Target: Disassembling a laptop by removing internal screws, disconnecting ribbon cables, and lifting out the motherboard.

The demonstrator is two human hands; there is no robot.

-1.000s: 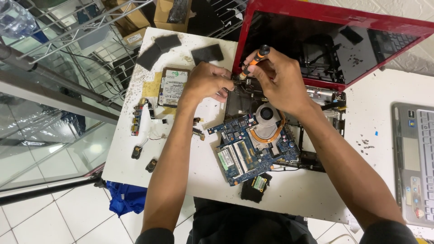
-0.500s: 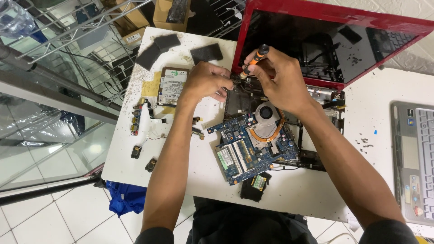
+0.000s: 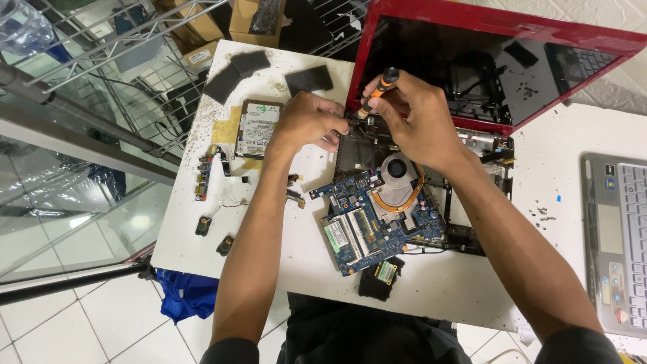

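Observation:
A red laptop [image 3: 492, 27] lies opened up on a white table [image 3: 269, 243], its black base stripped. My right hand [image 3: 411, 118] grips a small screwdriver [image 3: 379, 89] with an orange and black handle, tip down at the base's rear left corner by the hinge. My left hand [image 3: 306, 121] rests beside it, fingers pinched at the same corner. A blue motherboard [image 3: 377, 222] with a round fan and copper heat pipe lies loose in front of my hands.
A hard drive [image 3: 257, 128] lies left of my left hand, with dark foam pads [image 3: 246, 64] behind it. Small boards, cables and two little speakers [image 3: 212, 232] sit along the table's left edge. A silver laptop [image 3: 617, 236] lies at the right. Metal railing and cardboard boxes stand beyond.

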